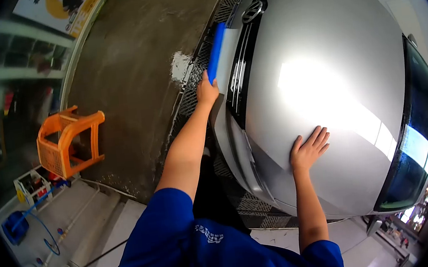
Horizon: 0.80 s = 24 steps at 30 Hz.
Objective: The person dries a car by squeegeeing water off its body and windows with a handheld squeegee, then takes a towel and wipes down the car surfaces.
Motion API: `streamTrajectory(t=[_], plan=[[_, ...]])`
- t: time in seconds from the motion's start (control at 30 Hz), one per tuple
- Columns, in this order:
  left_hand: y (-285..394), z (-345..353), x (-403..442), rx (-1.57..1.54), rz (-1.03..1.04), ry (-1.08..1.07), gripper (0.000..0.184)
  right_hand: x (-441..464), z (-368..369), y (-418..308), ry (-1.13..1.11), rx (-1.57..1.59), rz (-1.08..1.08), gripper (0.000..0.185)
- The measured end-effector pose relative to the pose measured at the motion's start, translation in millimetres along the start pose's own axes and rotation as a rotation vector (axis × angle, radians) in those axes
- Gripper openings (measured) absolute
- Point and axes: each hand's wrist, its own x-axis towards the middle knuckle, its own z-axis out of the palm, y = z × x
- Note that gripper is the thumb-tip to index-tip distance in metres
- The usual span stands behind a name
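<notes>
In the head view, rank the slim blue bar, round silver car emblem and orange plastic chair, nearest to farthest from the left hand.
1. Slim blue bar: gripped in the left hand.
2. Round silver car emblem: ahead and right, beyond the bar.
3. Orange plastic chair: well off to the left.

**Grip, glare and frame edge hide the details**

By the front edge of the bonnet (327,43), the left hand (207,90) conceals the lower end of the blue strip (217,52), whose material cannot be told. The right hand (310,150) hides its own palm, and glare washes out the bonnet's middle. The upper frame edge cuts off the grille (243,73). Lettering (209,233) on the shirt (185,256) is too small to read. Past the left edge of the floor (128,64), the crate's (41,192) contents are unclear; the poster (50,10) is cropped.
</notes>
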Motion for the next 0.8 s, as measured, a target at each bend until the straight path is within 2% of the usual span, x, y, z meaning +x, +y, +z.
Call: streamTrajectory(t=[0.03, 0.1, 0.17, 0.2, 0.23, 0.3, 0.33, 0.37, 0.4, 0.43, 0.47, 0.5, 0.53, 0.57, 0.6, 0.67, 0.7, 0.77, 0.8], plan=[[8, -1, 15, 0.01, -0.14, 0.018, 0.051, 1, -1, 0, 0.003, 0.018, -0.014, 0.075], [6, -4, 53, -0.004, -0.323, -0.085, 0.048, 3, -3, 0, -0.017, 0.028, 0.007, 0.075], [-8, 5, 51, -0.142, -0.061, 0.007, 0.047, 4, -8, 1, -0.013, 0.045, 0.047, 0.076], [-16, 19, 46, -0.217, 0.17, 0.106, 0.049, 6, -8, 2, -0.029, 0.052, 0.042, 0.076], [-4, 15, 31, -0.305, 0.232, 0.095, 0.052, 6, -10, 2, -0.05, 0.055, 0.038, 0.077], [7, 3, 23, -0.075, 0.128, -0.084, 0.055, 2, -12, 4, -0.054, 0.061, 0.067, 0.076], [10, 2, 33, -0.041, 0.058, -0.103, 0.051, 5, -12, 3, -0.074, 0.063, 0.063, 0.076], [8, 10, 55, 0.068, -0.111, -0.062, 0.038, 0, -14, 3, -0.067, 0.067, 0.105, 0.076], [42, -20, 66, -0.228, -0.389, -0.195, 0.026, -1, -15, 4, -0.087, 0.074, 0.093, 0.076], [54, -30, 90, -0.483, -0.67, -0.197, 0.023, 6, -18, 2, -0.091, 0.079, 0.078, 0.077], [58, -45, 107, -0.616, -0.732, -0.272, 0.021, 8, -23, -2, -0.058, 0.131, 0.09, 0.069], [63, -63, 115, -0.587, -0.599, -0.343, 0.021, 10, -25, -4, -0.041, 0.126, 0.119, 0.069], [74, -83, 119, -0.474, -0.449, -0.346, 0.02, 10, -21, -7, -0.024, 0.132, 0.217, 0.061], [87, -110, 119, -0.496, -0.283, -0.359, 0.022, 16, -16, -12, -0.013, 0.139, 0.31, 0.055], [99, -134, 120, -0.519, -0.125, -0.366, 0.027, 30, -8, -31, 0.147, 0.166, 0.405, 0.045], [125, -173, 133, -0.446, 0.18, -0.312, 0.045, 90, -17, -96, 0.251, 0.427, 0.477, 0.038], [145, -194, 138, -0.433, 0.198, -0.324, 0.045, 121, -19, -136, 0.179, 0.734, 0.518, 0.034], [198, -225, 147, -0.099, 0.688, -0.31, 0.06, 194, -15, -225, 0.031, 1.361, 0.614, 0.025], [222, -229, 155, -0.041, 0.777, -0.325, 0.065, 236, -22, -270, -0.081, 1.661, 0.655, 0.029]])
